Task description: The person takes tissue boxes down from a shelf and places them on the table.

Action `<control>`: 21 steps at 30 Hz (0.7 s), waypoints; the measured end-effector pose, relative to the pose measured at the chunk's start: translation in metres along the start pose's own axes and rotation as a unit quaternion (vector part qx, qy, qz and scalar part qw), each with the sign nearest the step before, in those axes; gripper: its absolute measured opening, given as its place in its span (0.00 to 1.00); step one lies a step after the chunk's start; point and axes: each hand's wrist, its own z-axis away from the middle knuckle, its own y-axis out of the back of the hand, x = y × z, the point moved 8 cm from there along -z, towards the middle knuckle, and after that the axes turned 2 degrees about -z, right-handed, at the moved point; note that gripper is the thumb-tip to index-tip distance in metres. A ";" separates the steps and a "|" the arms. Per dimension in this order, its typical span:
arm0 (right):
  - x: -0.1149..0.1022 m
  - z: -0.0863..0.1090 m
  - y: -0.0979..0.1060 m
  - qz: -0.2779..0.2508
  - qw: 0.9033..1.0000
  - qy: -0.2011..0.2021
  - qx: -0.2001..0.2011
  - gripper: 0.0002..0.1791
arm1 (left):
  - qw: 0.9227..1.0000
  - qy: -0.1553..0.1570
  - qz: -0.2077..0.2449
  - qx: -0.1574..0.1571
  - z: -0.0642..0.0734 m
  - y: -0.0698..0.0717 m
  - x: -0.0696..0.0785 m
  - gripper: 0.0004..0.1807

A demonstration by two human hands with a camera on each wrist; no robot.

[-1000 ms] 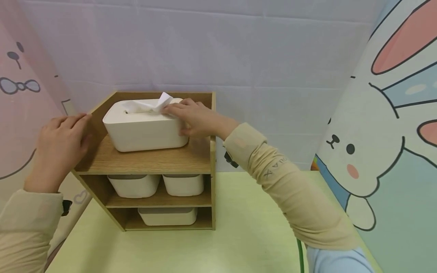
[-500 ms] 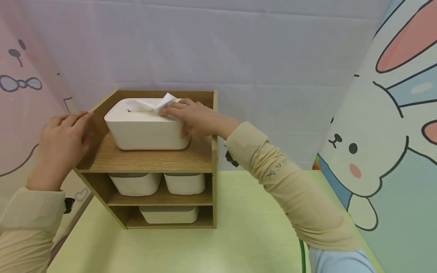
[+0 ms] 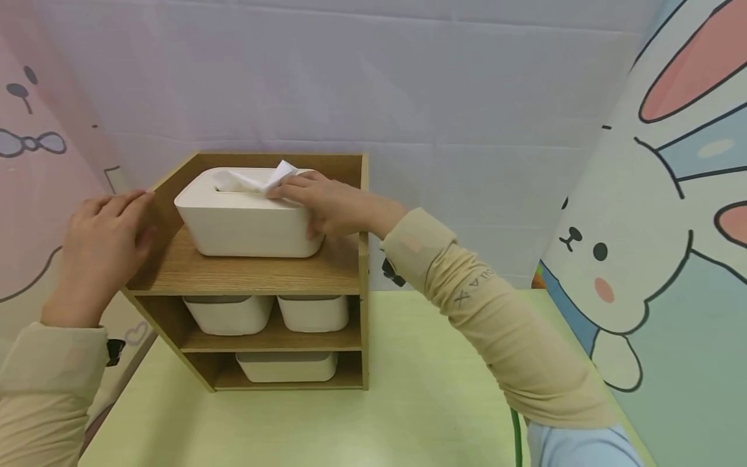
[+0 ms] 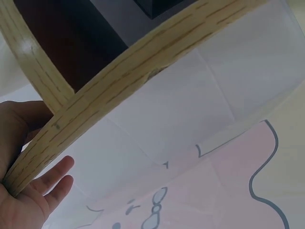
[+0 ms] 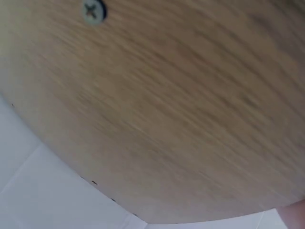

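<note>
A wooden shelf unit (image 3: 245, 282) stands on the table. On its top board sits a white tissue box (image 3: 248, 230), a white tissue (image 3: 279, 176) poking out of its slot. My right hand (image 3: 338, 206) holds the box at its right end, fingers on the lid and thumb low at the front. My left hand (image 3: 99, 256) grips the unit's left side panel. In the left wrist view, the thumb and fingers lie on opposite sides of that panel's edge (image 4: 109, 86). The right wrist view shows mostly the right side panel (image 5: 157, 109), with a sliver of skin at lower right.
Two white bins (image 3: 230, 316) (image 3: 313, 315) stand on the middle shelf, and a third bin (image 3: 286, 368) on the bottom one. The pale green table (image 3: 432, 376) extends to the right. Behind hangs a plain cloth (image 3: 467, 117); cartoon-printed cloths (image 3: 642, 259) flank both sides.
</note>
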 end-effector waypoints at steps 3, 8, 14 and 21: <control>-0.003 0.000 0.001 -0.005 1.000 0.017 0.012 0.37 | 1.000 0.002 0.003 -0.002 0.001 0.000 -0.001 0.24; -0.005 0.001 0.001 -0.021 0.999 0.028 0.019 0.37 | 1.000 0.004 0.007 -0.003 0.000 0.001 0.000 0.25; -0.005 0.003 0.000 -0.026 0.999 0.023 0.021 0.37 | 1.000 0.007 0.008 0.001 0.000 0.000 0.000 0.24; -0.011 0.003 0.002 -0.003 0.998 0.054 0.034 0.37 | 1.000 0.010 0.015 0.007 0.000 0.001 0.000 0.24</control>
